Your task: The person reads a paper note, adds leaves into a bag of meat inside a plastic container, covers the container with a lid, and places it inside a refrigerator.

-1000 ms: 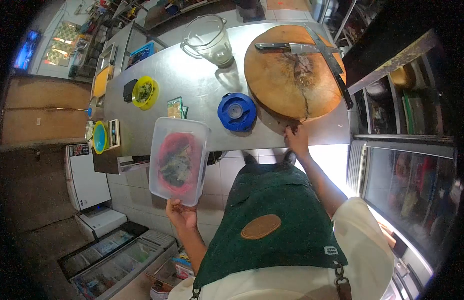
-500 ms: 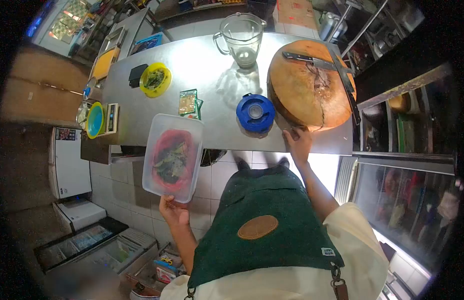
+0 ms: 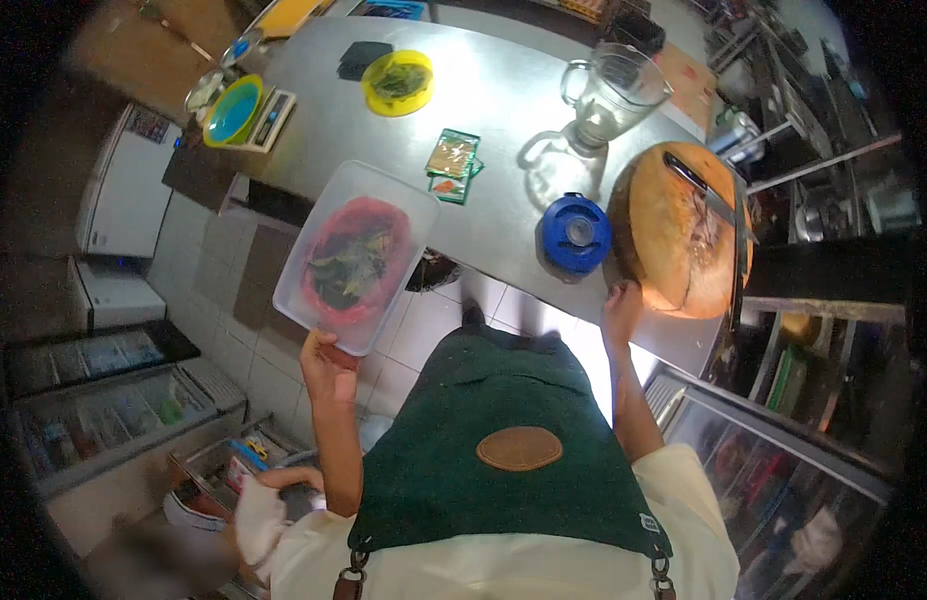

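My left hand [image 3: 330, 368] grips the near end of a translucent plastic container [image 3: 412, 215], tilted in front of the table edge. Inside it lies a pink-red bag [image 3: 389, 290] with dark green leaves [image 3: 346, 268]. At the table's front edge, my right hand [image 3: 622, 308] has its fingers curled in, with no object visible in them. Close by are a blue jug lid [image 3: 576, 232] with a clear centre cap and a round wooden chopping block [image 3: 664, 235]. A black-handled knife [image 3: 686, 172] and a second, long dark blade [image 3: 738, 270] rest on the block.
On the steel table [image 3: 504, 100] stand a glass blender jug [image 3: 614, 100], green seasoning packets [image 3: 452, 165] and a yellow bowl of leaves [image 3: 398, 84]. A scale [image 3: 273, 120] sits by a blue-green bowl [image 3: 234, 110]. Another person's arm [image 3: 289, 478] shows at lower left.
The view has turned, shifting the table items right and the scale upward. My right hand's fingers, apart before, are now drawn together. The container remains in my left hand. Another person's arm has appeared.
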Motion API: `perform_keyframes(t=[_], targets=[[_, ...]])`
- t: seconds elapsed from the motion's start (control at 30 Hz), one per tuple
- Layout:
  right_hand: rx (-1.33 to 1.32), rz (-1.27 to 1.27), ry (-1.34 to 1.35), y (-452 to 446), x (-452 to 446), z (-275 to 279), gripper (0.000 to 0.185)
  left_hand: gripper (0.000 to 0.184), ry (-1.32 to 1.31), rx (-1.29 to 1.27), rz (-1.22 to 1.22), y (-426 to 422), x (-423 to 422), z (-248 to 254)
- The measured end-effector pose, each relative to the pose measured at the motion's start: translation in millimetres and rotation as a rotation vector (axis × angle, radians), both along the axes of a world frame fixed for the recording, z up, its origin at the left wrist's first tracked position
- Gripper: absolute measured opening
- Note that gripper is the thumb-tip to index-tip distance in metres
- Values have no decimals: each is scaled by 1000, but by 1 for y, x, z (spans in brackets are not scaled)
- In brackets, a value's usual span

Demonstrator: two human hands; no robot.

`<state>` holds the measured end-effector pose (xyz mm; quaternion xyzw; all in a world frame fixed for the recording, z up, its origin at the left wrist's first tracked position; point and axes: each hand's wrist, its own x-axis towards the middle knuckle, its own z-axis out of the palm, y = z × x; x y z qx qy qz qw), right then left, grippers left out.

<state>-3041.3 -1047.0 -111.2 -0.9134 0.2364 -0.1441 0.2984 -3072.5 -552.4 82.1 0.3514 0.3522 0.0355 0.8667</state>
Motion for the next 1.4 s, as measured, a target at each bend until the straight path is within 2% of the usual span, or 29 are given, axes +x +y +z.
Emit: perform_keyframes(t=[0.07, 0.13, 0.17, 0.23, 0.27, 0.33, 0.37, 0.43, 0.47, 0.53, 0.73, 0.8, 0.9, 0.97, 1.0, 1.07, 1.13, 1.2, 1.23, 1.27, 1.33, 1.4], targets=[[-47, 30, 47, -4, 3, 11, 21, 44, 17, -24, 43, 14, -7, -5], [395, -49, 169, -16, -2, 23, 23, 41, -4, -37, 83, 21, -11, -7], [374, -62, 176, -29, -8, 12, 23, 41, 6, -59, 73, 24, -13, -8], [788, -51, 44, -38, -13, 1, 26, 34, -43, -35, 57, 32, -19, -8], [776, -66, 47, -40, -15, 7, 26, 34, -33, -46, 45, 33, -21, -8], [1037, -144, -8, -34, -19, 19, 24, 37, -29, -23, 125, 36, -24, -9], [1031, -152, -7, -31, -21, 23, 24, 37, -23, -29, 119, 36, -23, -11], [672, -80, 60, -21, -20, 32, 24, 38, -20, -75, 130, 40, -21, -14], [672, -74, 63, -16, -18, 37, 24, 38, -20, -75, 136, 42, -20, -16], [217, 130, -32, -5, -18, 42, 25, 36, -40, -74, 108, 45, -18, -18], [17, 170, 248, -30, -4, 24, 24, 40, -29, -52, 94, 46, -5, -1], [32, 177, 267, -39, 1, 7, 26, 44, -10, -39, 129, 55, -10, -13], [-73, 198, 345, -39, 0, 7, 21, 39, -82, -67, 151, 61, -15, -21], [684, 177, 533, -25, 1, 19, 18, 35, -61, -70, 179, 67, -24, -26], [681, 191, 538, -14, -1, 28, 18, 35, -61, -68, 194, 71, -29, -29], [1347, 244, 495, 43, -4, 75, 15, 36, -56, -64, 187, 76, -38, -33], [1533, 279, 711, 86, 7, 75, 15, 35, -79, -86, 191, 79, -40, -31], [1770, 604, 824, 122, 27, 58, 13, 34, -105, -100, 183, 80, -41, -24], [1668, 617, 818, 145, 36, 37, 17, 35, -92, -55, 220, 78, -42, -15], [1565, 620, 803, 170, 45, 20, 22, 36, -82, -14, 248, 75, -42, -10], [1712, 252, 637, 236, 68, 64, 32, 39, -85, -6, 206, 86, -50, -17], [1546, 329, 698, 266, 83, 67, 52, 42, -94, 1, 135, 86, -52, -14]])
